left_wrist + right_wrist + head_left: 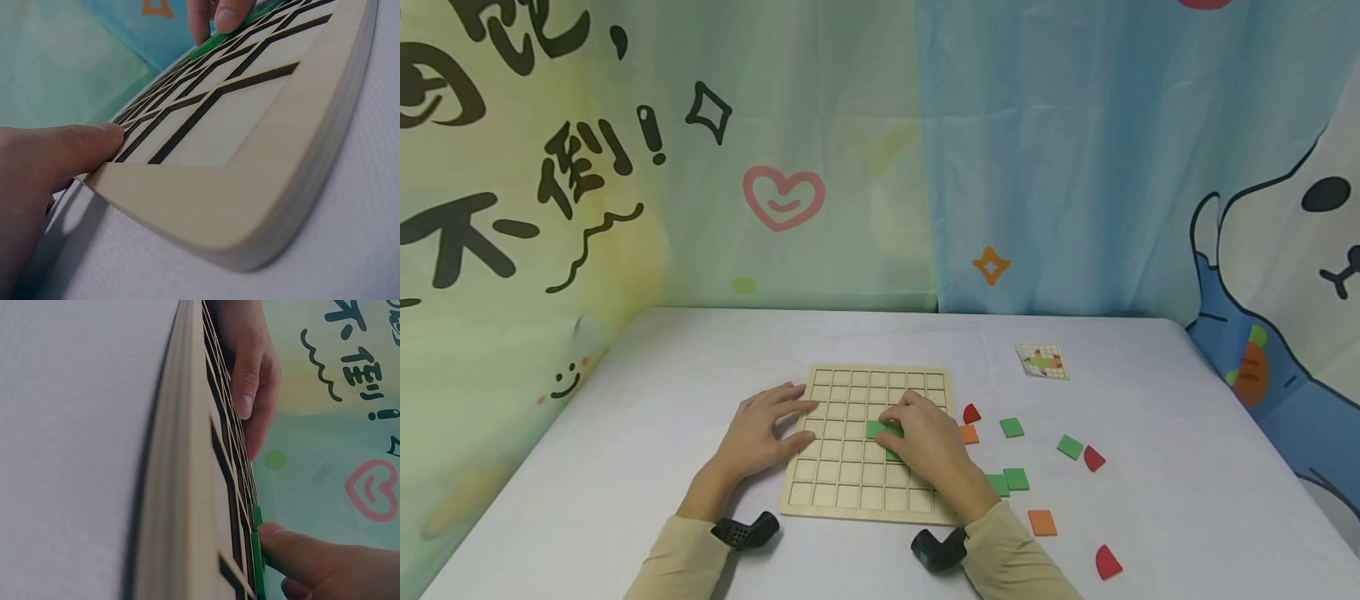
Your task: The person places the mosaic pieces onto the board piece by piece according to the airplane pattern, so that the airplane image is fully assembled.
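A pale wooden board (842, 450) with a grid of square cells lies on the table. My left hand (769, 427) rests at its left edge with fingers spread; in the left wrist view the thumb (94, 140) touches the frame. Over the board's right half, my right hand (928, 437) holds a green square tile (892, 428) between thumb and fingertips, partly hidden by the fingers. Directly left of it another green tile (874, 429) lies on the grid. A further green piece (892, 456) shows just below, under the hand. In the right wrist view the thumb (294, 547) touches green tiles (258, 562).
Loose green squares (1012, 427), orange squares (1042, 522) and red quarter-round pieces (1093, 458) lie right of the board. Farther back is a small picture card (1042, 362) with a coloured pattern on a grid. A printed curtain (850, 167) hangs behind the white table (700, 350).
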`<state>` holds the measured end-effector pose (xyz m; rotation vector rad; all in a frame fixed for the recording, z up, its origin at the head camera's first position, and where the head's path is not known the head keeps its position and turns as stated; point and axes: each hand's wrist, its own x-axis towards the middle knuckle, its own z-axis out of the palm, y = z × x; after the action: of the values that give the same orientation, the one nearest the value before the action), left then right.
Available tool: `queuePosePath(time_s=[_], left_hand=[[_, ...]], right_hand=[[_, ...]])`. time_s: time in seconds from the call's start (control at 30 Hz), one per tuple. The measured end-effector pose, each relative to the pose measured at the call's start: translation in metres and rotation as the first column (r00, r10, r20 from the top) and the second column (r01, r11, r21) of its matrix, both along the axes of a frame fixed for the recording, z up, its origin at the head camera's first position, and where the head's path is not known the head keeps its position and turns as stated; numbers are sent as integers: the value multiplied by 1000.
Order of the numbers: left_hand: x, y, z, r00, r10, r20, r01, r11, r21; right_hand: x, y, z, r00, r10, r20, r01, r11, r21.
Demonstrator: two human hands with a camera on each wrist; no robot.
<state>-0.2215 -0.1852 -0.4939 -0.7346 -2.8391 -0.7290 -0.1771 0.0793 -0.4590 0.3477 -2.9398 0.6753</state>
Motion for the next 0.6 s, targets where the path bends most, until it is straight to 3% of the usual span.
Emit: queuePosePath(time_s=[0.6], left_hand=[[0,0,1,1000,-2,-6,2,1000,-8]], right_hand=[[-1,0,-1,1000,-6,7,6,1000,18]])
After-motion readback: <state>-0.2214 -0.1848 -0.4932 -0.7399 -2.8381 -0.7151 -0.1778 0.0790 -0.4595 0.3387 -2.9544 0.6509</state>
